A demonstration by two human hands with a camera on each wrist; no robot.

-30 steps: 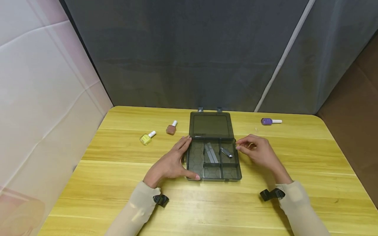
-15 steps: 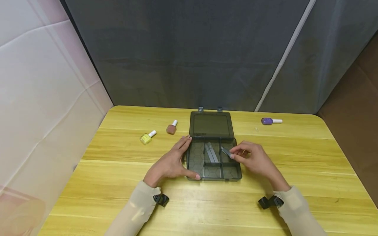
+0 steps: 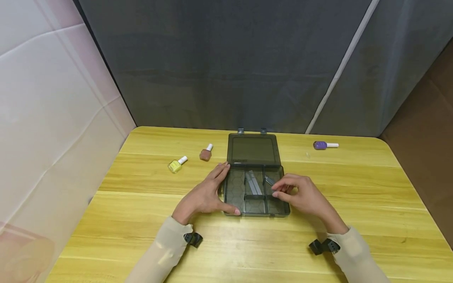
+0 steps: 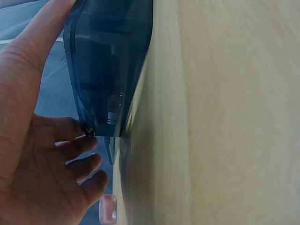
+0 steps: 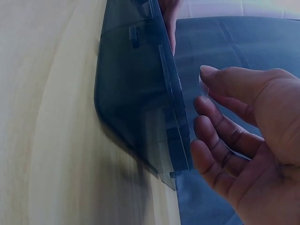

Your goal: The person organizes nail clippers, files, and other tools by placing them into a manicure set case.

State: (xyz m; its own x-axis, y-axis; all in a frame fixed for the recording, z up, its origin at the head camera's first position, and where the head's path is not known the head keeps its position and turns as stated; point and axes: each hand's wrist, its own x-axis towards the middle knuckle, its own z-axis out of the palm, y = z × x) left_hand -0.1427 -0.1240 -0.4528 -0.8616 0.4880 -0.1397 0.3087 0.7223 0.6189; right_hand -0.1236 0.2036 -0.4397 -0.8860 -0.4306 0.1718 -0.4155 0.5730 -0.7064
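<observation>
Box [image 3: 235, 188] is smoky see-through grey with honeycomb patterning, table [image 3: 240, 251] is streaky yellow woodgrain, plus there's a yellow bottle [image 3: 174, 166], a brownish-pink bottle [image 3: 205, 155] and a purple bottle [image 3: 320, 145], all white-capped.

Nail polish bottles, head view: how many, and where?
3: the yellow white-capped bottle and brownish-pink white-capped bottle are left of the dark translucent plastic box; the purple white-capped bottle is to its right.
</observation>
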